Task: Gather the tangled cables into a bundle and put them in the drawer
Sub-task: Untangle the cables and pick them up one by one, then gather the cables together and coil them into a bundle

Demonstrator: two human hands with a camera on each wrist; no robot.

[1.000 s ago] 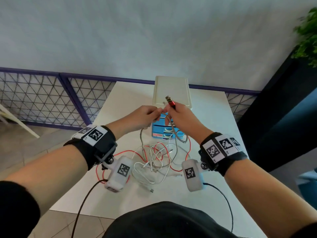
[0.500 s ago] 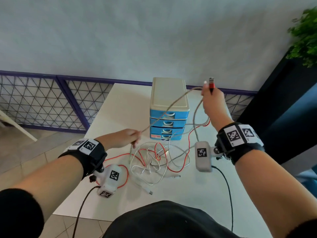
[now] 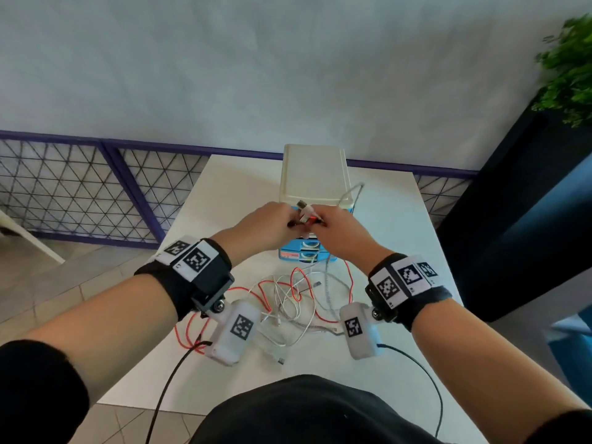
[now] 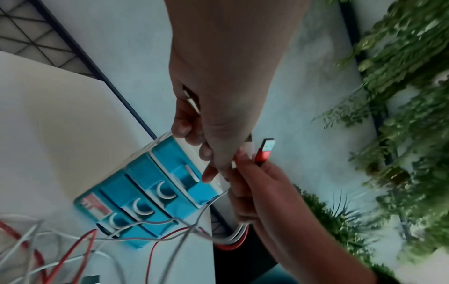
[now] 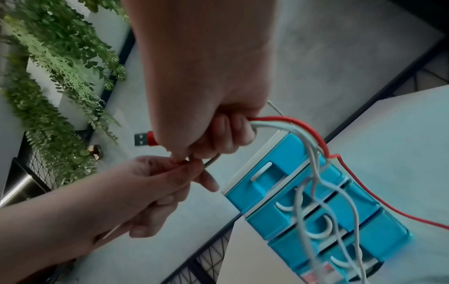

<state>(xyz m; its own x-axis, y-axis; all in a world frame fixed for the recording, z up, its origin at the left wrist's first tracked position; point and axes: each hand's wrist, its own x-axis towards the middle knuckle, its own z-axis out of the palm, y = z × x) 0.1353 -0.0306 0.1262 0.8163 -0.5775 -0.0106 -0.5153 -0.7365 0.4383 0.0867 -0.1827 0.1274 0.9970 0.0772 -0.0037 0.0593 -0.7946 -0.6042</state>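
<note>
Head view: right hand (image 3: 339,233) and left hand (image 3: 269,226) meet (raised), each grip grasping cables (image 3: 290,299).

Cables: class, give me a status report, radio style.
Right hand grips red and white cables; left hand pinches a strand beside it. Most of tangle on table. Drawer unit shut, strands draped across its front.

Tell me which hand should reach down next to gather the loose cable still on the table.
Probably the left hand. The right hand grips the gathered red and white cables with the red USB plug, so it should keep hold. The left only pinches one strand near the plug, above the tangle.
</note>
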